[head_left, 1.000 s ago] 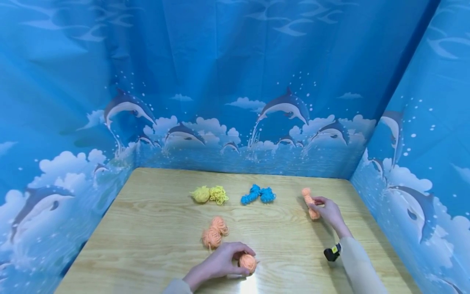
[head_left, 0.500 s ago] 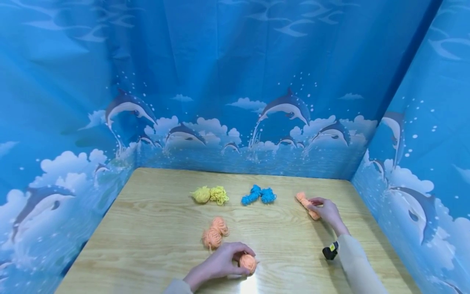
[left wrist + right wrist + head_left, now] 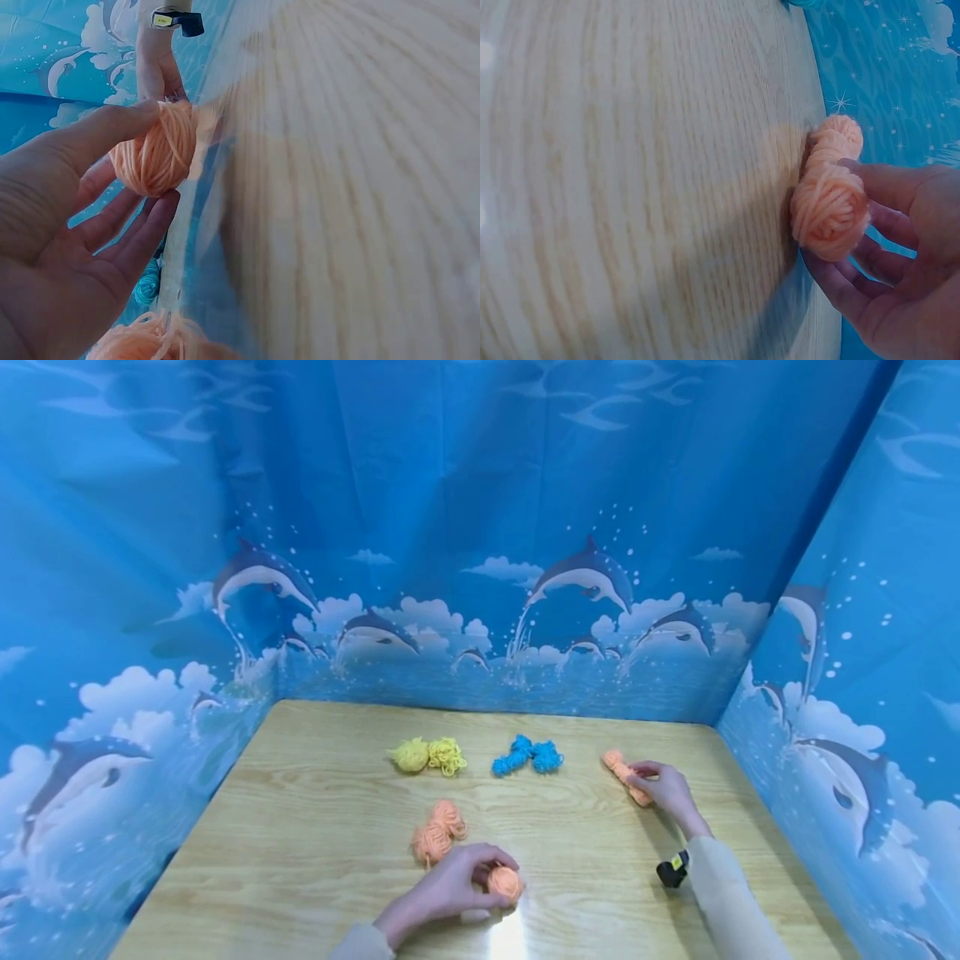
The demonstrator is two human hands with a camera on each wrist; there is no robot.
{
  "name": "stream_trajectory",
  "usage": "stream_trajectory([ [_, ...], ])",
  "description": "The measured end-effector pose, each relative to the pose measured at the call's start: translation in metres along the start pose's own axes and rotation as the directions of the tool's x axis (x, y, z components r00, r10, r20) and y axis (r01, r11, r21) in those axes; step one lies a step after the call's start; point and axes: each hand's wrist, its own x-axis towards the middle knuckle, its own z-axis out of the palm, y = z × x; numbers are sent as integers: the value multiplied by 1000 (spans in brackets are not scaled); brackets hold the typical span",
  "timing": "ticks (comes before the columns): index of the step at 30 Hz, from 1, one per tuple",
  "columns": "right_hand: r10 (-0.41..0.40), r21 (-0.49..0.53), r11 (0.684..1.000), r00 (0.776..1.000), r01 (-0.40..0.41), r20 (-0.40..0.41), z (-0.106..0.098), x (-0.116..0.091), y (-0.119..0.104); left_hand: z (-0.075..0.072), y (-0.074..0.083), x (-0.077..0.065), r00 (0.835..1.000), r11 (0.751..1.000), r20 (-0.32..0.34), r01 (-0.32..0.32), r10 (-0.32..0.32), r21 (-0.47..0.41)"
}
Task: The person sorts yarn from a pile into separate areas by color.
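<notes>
My left hand [image 3: 453, 887] holds a small round ball of peach yarn [image 3: 505, 883] between thumb and fingers at the front of the table. The left wrist view shows the thumb on top of this yarn ball [image 3: 159, 150] and the fingers beneath it. At the right, my right hand [image 3: 670, 789] pinches a longer, narrow-waisted bundle of peach yarn [image 3: 617, 763], which lies slanted. In the right wrist view its rounded near end [image 3: 831, 214] sits between thumb and fingers, close to the tabletop. Two more peach yarn balls [image 3: 432, 843] lie together just beyond my left hand.
Toward the back of the wooden table [image 3: 315, 810] lie yellow yarn [image 3: 412, 756] at centre-left and blue yarn [image 3: 547, 757] in the middle. A blue dolphin-printed curtain [image 3: 480, 527] encloses the back and both sides. A black wrist camera [image 3: 672, 869] is on the right wrist.
The peach bundle in my right hand has turned, its far end swinging left. My left hand has shifted slightly away from the front edge with its yarn ball.
</notes>
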Motion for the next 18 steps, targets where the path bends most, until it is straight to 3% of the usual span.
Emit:
stream_trajectory([
  [8, 11, 20, 1000, 1000, -11, 12, 0, 1, 2, -6, 4, 8, 1000, 1000, -11, -2, 2, -6],
  [13, 23, 34, 999, 1000, -23, 8, 1, 1, 1, -10, 9, 18, 1000, 998, -3, -2, 2, -55],
  [18, 27, 44, 999, 1000, -28, 11, 0, 1, 0, -13, 15, 32, 1000, 999, -22, 4, -5, -36],
])
